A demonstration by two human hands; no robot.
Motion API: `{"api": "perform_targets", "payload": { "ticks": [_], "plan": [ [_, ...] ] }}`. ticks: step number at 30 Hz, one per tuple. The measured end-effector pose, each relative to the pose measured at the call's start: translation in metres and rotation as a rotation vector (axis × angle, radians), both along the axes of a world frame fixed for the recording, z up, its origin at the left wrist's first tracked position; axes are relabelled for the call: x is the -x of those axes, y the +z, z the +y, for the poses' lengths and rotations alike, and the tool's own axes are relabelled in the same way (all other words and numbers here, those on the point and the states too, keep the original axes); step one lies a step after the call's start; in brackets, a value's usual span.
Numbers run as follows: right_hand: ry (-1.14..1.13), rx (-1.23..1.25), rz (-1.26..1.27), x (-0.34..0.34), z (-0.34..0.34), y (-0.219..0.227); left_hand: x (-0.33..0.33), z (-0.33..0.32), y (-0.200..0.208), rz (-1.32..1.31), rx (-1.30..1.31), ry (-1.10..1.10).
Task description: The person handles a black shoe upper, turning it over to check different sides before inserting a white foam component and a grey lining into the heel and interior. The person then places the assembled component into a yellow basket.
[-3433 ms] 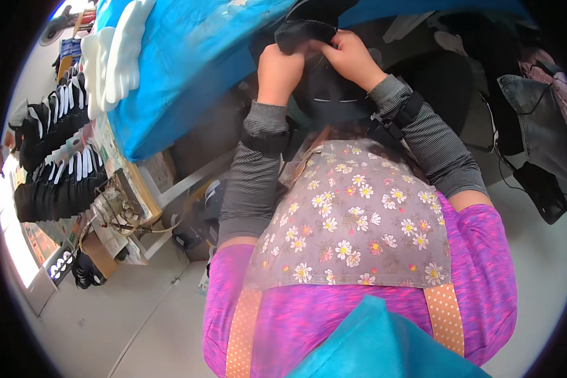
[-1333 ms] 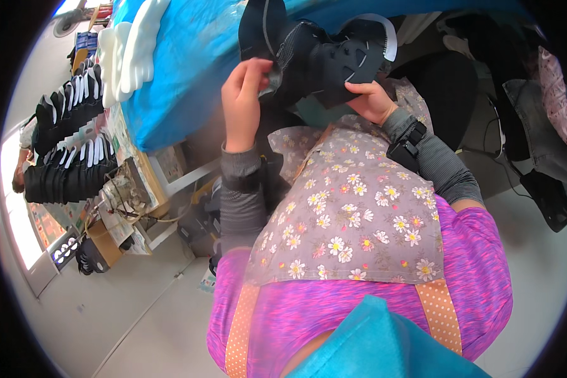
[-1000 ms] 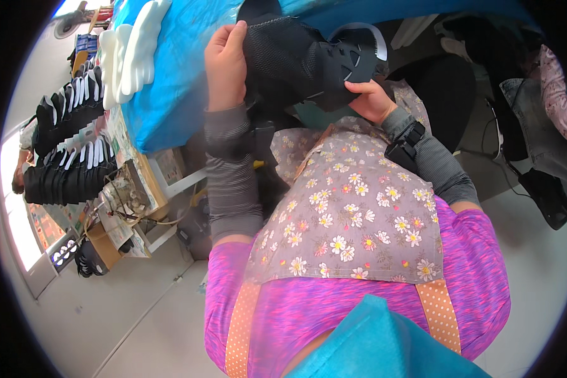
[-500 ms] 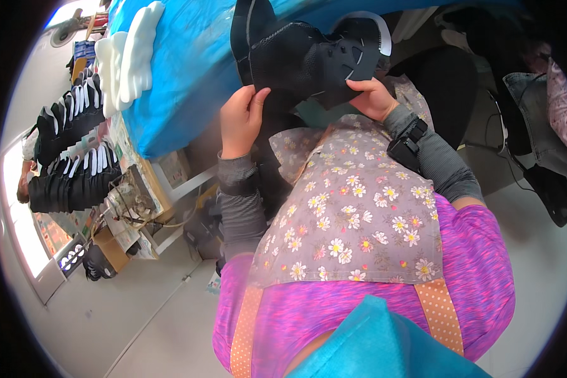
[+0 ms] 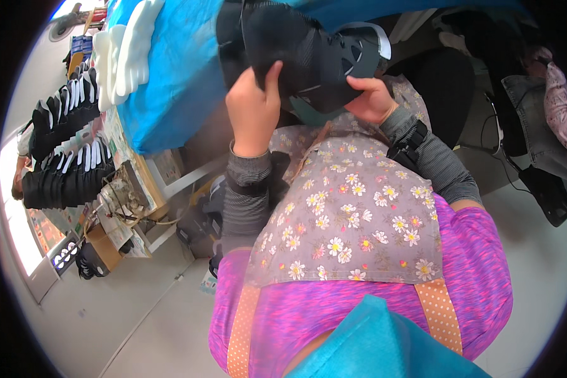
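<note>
A black shoe upper (image 5: 309, 53) with pale line markings and dark cut-outs is held up between my two hands. My left hand (image 5: 253, 107) grips its lower left part, thumb pointing up across the dark material and fingers hidden behind it. My right hand (image 5: 373, 99) pinches the lower right edge, thumb on the front face. Beyond the right hand, a curved piece with a white rim (image 5: 383, 41) shows at the upper right, by the shoe upper; whether it is joined to it I cannot tell.
A blue-covered table (image 5: 170, 82) stretches along the top left, with white foam-like pieces (image 5: 132, 50) on it. Rows of black and white shoe parts (image 5: 69, 179) stand at the far left. A cardboard box (image 5: 104, 247) sits below them. Another person's grey clothing (image 5: 532, 120) shows at the right.
My left hand has moved up and slightly right, farther over the shoe upper, and the upper's left part has tilted and bunched. My right hand stays nearly in place.
</note>
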State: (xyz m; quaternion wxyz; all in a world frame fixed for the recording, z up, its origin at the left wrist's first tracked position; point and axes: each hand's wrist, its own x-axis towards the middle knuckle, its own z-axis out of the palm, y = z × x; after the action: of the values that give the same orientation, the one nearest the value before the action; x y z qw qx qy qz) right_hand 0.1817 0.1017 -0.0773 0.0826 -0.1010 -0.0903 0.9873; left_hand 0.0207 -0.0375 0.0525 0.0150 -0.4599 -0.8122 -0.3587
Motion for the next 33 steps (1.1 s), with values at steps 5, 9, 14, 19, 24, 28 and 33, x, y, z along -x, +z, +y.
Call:
{"api": "perform_targets", "payload": {
  "ticks": [5,9,14,19,24,28,33],
  "plan": [
    [-0.034,0.098,0.116,0.0,0.018,-0.002,0.022,0.056,0.008,0.206,0.111,0.04],
    [-0.091,0.168,0.138,0.003,0.019,-0.012,0.039,0.085,0.004,0.217,0.268,0.021],
    [-0.077,0.195,0.02,0.005,0.014,-0.019,0.052,0.1,-0.014,0.523,0.401,-0.122],
    [-0.085,0.252,0.045,0.008,0.013,-0.026,0.049,0.111,-0.025,0.564,0.624,-0.161],
    [-0.063,0.236,0.036,0.004,0.015,-0.023,0.064,0.12,-0.043,0.479,0.682,-0.316],
    [-0.006,0.217,0.167,0.0,0.006,-0.022,0.088,0.119,-0.073,0.506,0.817,-0.566],
    [-0.059,0.227,0.138,-0.009,-0.004,-0.033,0.079,0.143,-0.098,0.372,1.066,-0.454]
  ]
}}
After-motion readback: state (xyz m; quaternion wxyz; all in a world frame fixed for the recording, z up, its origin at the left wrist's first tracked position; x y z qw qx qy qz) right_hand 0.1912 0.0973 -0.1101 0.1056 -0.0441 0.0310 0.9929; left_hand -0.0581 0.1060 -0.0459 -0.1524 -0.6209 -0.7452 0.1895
